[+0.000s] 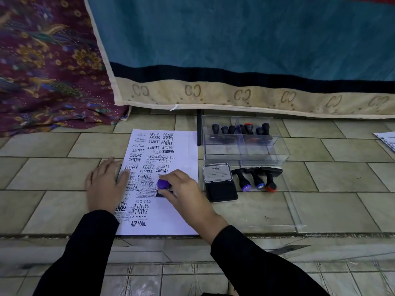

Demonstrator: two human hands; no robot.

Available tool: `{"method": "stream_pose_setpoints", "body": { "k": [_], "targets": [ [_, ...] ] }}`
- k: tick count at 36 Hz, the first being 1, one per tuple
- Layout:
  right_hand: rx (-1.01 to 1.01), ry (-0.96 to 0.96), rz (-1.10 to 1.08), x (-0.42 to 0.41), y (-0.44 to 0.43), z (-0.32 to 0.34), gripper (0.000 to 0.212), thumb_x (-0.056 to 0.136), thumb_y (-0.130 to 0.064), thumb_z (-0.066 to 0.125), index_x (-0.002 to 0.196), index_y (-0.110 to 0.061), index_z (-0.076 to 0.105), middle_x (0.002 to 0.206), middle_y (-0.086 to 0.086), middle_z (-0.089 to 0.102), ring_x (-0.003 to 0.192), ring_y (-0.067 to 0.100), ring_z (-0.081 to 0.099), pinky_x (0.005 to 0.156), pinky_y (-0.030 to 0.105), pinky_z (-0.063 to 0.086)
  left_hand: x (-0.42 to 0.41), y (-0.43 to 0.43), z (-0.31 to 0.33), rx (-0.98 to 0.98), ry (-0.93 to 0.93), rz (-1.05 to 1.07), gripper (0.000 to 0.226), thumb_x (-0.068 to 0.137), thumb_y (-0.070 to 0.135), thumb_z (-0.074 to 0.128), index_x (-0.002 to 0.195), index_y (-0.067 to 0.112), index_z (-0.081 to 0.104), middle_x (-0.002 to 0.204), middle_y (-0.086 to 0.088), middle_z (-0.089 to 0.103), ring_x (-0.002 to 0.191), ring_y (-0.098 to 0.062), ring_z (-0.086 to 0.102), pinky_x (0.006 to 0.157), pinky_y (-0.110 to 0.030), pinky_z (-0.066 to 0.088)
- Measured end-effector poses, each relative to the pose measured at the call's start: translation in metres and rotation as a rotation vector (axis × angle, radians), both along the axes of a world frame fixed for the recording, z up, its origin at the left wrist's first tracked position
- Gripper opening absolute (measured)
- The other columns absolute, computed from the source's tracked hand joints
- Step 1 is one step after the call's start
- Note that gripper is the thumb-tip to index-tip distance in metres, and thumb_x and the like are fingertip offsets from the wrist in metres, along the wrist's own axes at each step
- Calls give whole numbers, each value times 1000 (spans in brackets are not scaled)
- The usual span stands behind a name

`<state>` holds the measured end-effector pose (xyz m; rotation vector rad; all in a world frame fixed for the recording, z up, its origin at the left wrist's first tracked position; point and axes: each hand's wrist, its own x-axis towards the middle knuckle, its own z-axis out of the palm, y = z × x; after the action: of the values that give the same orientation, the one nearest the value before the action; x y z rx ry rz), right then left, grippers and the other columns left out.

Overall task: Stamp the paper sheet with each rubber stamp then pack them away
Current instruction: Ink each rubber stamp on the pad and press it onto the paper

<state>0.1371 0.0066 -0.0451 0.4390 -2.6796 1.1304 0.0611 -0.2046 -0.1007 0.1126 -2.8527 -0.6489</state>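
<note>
Nearest us, black sleeves [89, 242] lead fwd to both hands over the tiled floor [53, 178]. L hand [105, 184] lies flat, fingers straight, no grip on anything, pressing the left edge of the paper sheet [181, 154]. R hand [183, 189] has its grip closed round the purple-capped stamp [163, 184], base down on the sheet's lower middle, among SAMPLE, FAX OUT and AIR MAIL prints. Just right of the sheet we see the ink pad [221, 189], lid open. Beside it 3 loose stamps [256, 178] lie on their sides, caps purple, blue, red, near a flat clear lid [295, 210]. Further back sits the clear box [245, 154] w/ boxed stamps [232, 130] upright in its far compartments. Beyond we see a blue blanket [235, 39], and a batik cloth [42, 60] at left.
</note>
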Motion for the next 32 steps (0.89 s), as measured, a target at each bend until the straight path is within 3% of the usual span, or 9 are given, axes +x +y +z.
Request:
{"method": "stream_pose_setpoints", "body": {
  "k": [4,9,15,20,25,32],
  "targets": [
    [-71,42,-40,1,5,5,29,89,-15,64,116,-5,62,107,9,60,95,20,59,86,19,45,0,0,1,-1,-1,7,34,94,31,58,126,20,60,148,-2,45,138,-22,36,115,-39,13],
    [-86,141,-84,-1,27,20,19,86,-11,66,105,-8,64,99,4,61,85,12,58,80,20,48,1,1,2,5,0,4,35,94,30,58,127,20,59,148,-2,45,138,-22,35,115,-38,12],
    [-57,190,-187,4,68,29,20,78,-4,67,97,-7,65,94,1,62,82,9,59,77,18,49,1,2,3,4,-2,3,35,94,31,57,127,19,59,148,-3,44,139,-22,34,115,-37,12],
    [-9,165,-246,18,83,17,20,74,-4,72,93,-8,67,88,-2,64,80,8,58,76,9,44,1,1,3,-12,10,-5,34,94,29,58,126,18,60,146,-4,46,137,-23,37,114,-38,15],
    [-9,181,-288,27,92,6,20,73,-3,72,91,-9,67,85,-2,63,79,9,59,72,20,48,1,1,3,-7,6,-3,34,94,30,58,127,19,60,147,-3,45,138,-22,36,114,-36,14],
    [-3,195,-281,29,96,5,22,72,-1,72,92,-8,68,87,-2,64,81,10,60,75,23,50,1,2,3,-9,11,2,35,93,29,59,127,20,60,147,-3,46,138,-22,35,113,-34,14]
  ]
}}
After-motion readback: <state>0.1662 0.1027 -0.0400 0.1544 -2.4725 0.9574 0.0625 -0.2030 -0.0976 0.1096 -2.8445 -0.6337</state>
